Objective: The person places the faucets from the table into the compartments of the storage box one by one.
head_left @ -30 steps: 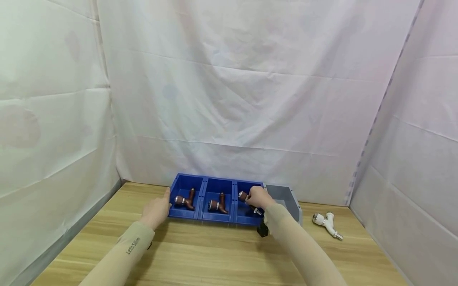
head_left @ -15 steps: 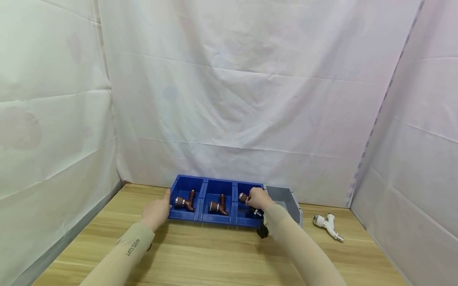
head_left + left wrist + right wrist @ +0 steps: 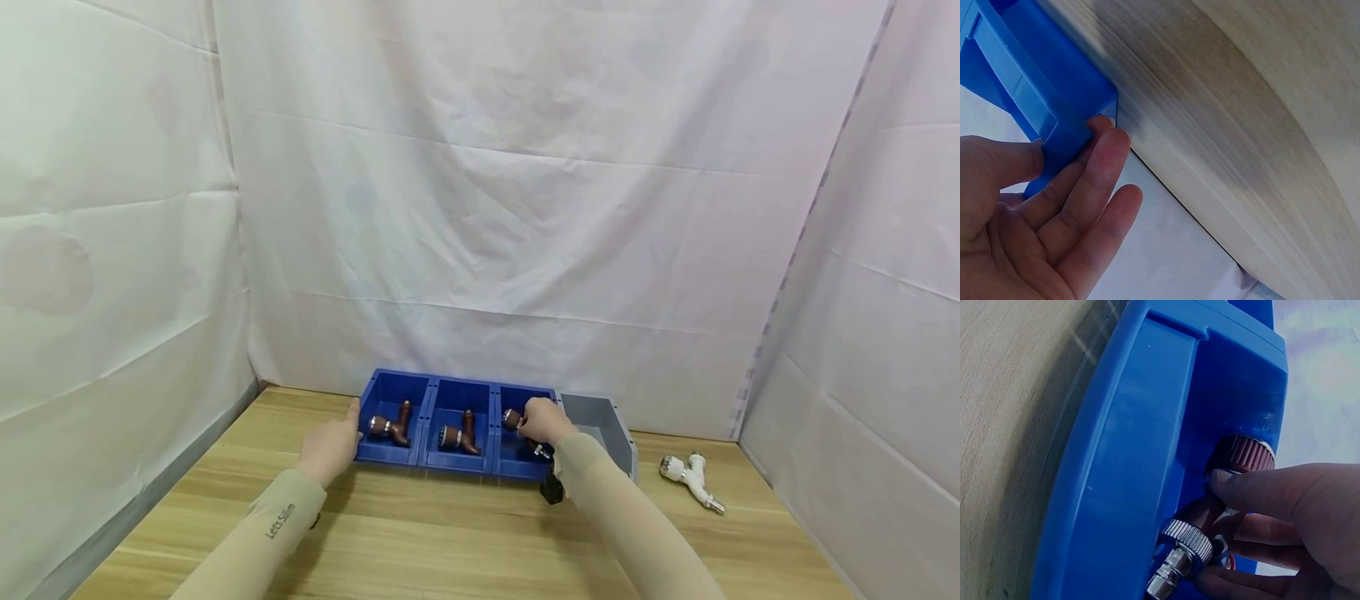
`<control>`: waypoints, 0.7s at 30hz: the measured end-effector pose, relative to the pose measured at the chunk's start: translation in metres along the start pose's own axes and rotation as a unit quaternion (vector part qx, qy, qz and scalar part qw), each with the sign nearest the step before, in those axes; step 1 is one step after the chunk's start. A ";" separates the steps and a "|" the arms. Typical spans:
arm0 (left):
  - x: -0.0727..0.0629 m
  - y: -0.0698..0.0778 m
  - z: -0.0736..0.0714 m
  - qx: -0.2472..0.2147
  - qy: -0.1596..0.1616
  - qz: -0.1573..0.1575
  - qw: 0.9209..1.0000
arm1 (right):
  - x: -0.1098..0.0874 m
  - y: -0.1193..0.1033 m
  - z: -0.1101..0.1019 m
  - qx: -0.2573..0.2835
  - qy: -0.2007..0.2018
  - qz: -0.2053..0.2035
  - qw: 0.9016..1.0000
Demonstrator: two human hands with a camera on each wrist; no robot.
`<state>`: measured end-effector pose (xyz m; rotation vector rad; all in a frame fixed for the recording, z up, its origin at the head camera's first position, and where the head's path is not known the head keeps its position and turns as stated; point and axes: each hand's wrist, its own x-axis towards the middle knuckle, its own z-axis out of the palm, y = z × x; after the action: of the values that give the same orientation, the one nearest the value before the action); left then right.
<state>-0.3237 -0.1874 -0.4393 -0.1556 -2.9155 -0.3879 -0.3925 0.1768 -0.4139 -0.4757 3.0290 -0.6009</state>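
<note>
Currently the two hands are apart, each with a grip of its own. The right hand [image 3: 546, 421] reaches into the third blue bin [image 3: 517, 468] and pinches a brown faucet [image 3: 1200, 515], the thumb on the neck just beside its ridged knob and the other fingers on the far side. That faucet lies slanted, knob toward the back left, silver nozzle toward the front right; whether it touches the bin floor I cannot tell. The left hand [image 3: 328, 447] pinches the outer wall of the leftmost blue bin [image 3: 384, 454] between thumb and fingers. Inside this bin lies a second brown faucet [image 3: 397, 430], and another brown faucet [image 3: 467, 438] lies in the middle blue bin [image 3: 453, 461], both knobs pointing left. A grey bin [image 3: 621, 423] ends the row on the right. Beyond it, a white faucet [image 3: 693, 481] rests on the wood-grained tabletop [image 3: 450, 542], before a pale cloth backdrop [image 3: 480, 208].
</note>
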 end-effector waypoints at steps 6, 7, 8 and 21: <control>0.001 -0.001 0.001 0.000 0.008 0.005 1.000 | 0.001 0.002 0.002 -0.011 0.000 0.002 1.000; 0.001 -0.001 0.002 -0.001 0.006 0.004 1.000 | 0.002 0.003 0.002 -0.012 0.000 0.001 1.000; 0.001 -0.001 0.002 -0.003 0.006 0.004 1.000 | 0.002 0.003 0.002 -0.012 -0.001 0.001 1.000; 0.001 0.000 0.001 -0.006 0.005 -0.003 1.000 | 0.005 0.004 0.005 -0.019 -0.004 0.005 1.000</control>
<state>-0.3244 -0.1872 -0.4399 -0.1464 -2.9050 -0.4057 -0.3980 0.1775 -0.4200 -0.4618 3.0392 -0.5400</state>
